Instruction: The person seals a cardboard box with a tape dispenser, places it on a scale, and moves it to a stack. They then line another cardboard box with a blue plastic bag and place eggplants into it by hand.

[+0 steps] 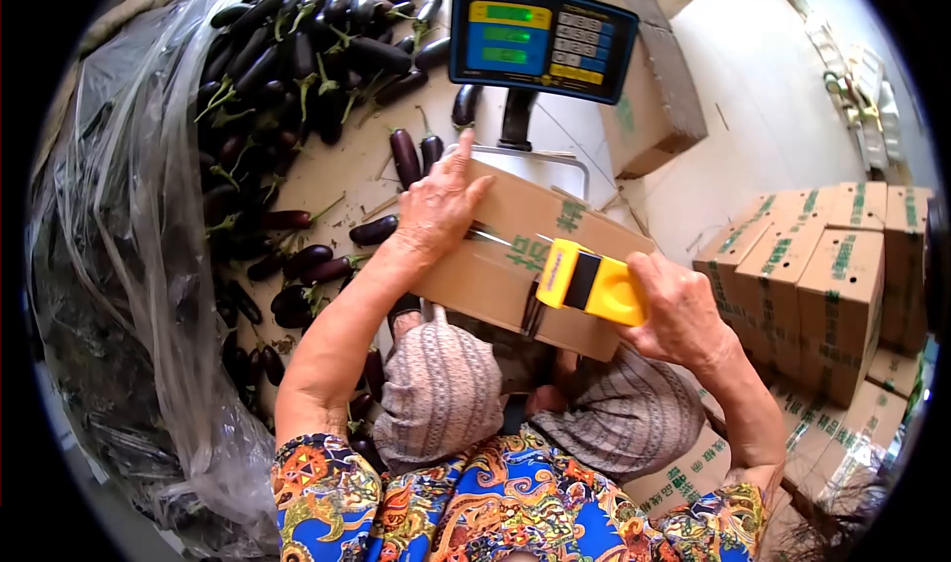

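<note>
A cardboard box (466,283) with green print lies across the platform of a scale (570,171), just in front of my knees. My left hand (441,201) rests on the box's upper left part, fingers apart, index finger stretched toward the far edge. In my right hand (674,305) is a yellow tape dispenser (594,283), held over the right half of the box. Dark strands or straps show by the dispenser's left end. The scale's display (543,42) stands behind the box with green digits lit.
Many eggplants (297,57) are heaped on the floor at the left, beside clear plastic sheeting (149,245). Closed cartons (837,275) are stacked at the right, and more lie near my right leg. Another carton (649,106) stands behind the scale.
</note>
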Tool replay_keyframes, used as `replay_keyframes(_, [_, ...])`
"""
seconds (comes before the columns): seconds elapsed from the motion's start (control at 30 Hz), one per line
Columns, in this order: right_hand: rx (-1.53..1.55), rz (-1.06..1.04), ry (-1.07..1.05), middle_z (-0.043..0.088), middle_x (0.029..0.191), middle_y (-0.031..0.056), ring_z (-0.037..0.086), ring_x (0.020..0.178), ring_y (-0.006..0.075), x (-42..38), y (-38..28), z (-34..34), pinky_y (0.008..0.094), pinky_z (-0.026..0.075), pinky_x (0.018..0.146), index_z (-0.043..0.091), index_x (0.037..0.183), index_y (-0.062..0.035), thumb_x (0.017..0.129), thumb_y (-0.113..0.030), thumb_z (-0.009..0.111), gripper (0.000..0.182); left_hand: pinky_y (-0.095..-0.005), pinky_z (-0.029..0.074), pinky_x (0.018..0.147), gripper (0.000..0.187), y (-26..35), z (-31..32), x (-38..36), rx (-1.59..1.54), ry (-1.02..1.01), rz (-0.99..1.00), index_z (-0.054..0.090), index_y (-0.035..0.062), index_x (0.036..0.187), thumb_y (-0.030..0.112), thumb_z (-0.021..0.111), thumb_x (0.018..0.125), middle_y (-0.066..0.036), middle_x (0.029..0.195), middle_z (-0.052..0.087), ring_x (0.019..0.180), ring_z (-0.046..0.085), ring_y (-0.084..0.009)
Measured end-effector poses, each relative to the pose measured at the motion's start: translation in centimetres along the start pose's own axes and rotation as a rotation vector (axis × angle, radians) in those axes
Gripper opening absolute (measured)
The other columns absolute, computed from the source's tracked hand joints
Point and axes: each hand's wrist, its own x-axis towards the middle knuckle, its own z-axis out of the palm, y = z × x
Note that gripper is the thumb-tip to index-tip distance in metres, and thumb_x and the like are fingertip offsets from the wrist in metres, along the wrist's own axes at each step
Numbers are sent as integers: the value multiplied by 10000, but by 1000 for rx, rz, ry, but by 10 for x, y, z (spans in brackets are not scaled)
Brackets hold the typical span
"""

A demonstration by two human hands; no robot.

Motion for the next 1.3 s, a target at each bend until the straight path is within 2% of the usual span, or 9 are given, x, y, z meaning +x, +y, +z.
replay_keyframes(0.07, [62,18,112,571,781,133,632,705,307,-32,19,4,397,533,650,529,1059,-28,695,-252,818,517,-554,490,880,649,6,-4,0,28,-73,-76,233,226,1549,482,456,996,-246,1178,631,1001,633,-469])
replay_keyframes(0.23, [29,111,133,583,784,131,641,698,293,-96,61,35,379,542,638,525,1052,-37,722,-303,822,517,-549,493,849,625,5,1,2,124,-34,-75,259,228,1543,485,443,1002,-272,1015,683,953,649,-475])
replay_keyframes(0.3, [34,148,155,588,783,131,643,693,289,-122,78,49,377,546,638,521,1053,-40,725,-310,823,521,-547,514,789,672,2,5,2,175,4,-15,243,160,1541,507,438,999,-223,992,691,890,666,-445])
replay_keyframes(0.37, [53,167,154,595,782,131,651,699,289,-132,83,56,375,555,651,512,1052,-42,722,-310,824,528,-548,519,773,647,1,6,3,167,23,-5,264,164,1535,483,452,1003,-259,928,691,856,666,-461])
replay_keyframes(0.73, [186,125,191,594,799,143,653,731,326,-128,111,104,401,552,666,488,1079,-39,716,-234,808,522,-523,519,779,593,-10,12,6,92,72,55,316,175,1523,421,483,1010,-273,938,684,870,664,-460])
replay_keyframes(0.97, [585,109,313,592,898,177,642,821,386,-107,122,180,418,546,714,464,1121,-50,727,-190,838,561,-514,515,794,590,-5,9,5,28,55,50,329,153,1520,430,466,1017,-286,948,674,875,665,-456])
replay_keyframes(1.13, [559,70,407,585,913,168,638,828,382,-117,135,217,414,543,710,446,1142,-54,744,-188,831,570,-501,513,797,569,-6,7,6,52,94,196,346,77,1494,342,474,1007,-306,1030,656,884,657,-467])
replay_keyframes(1.23, [490,76,426,577,903,166,627,817,379,-129,149,233,415,538,699,457,1122,-53,756,-190,811,527,-490,515,792,569,0,6,4,17,76,116,343,84,1497,342,476,1008,-308,1016,656,882,656,-469])
replay_keyframes(1.3, [445,130,421,572,897,164,619,813,378,-146,158,247,411,534,691,467,1099,-52,765,-200,796,492,-480,521,765,564,-10,9,6,59,81,160,338,106,1504,343,475,1011,-294,952,672,847,668,-456])
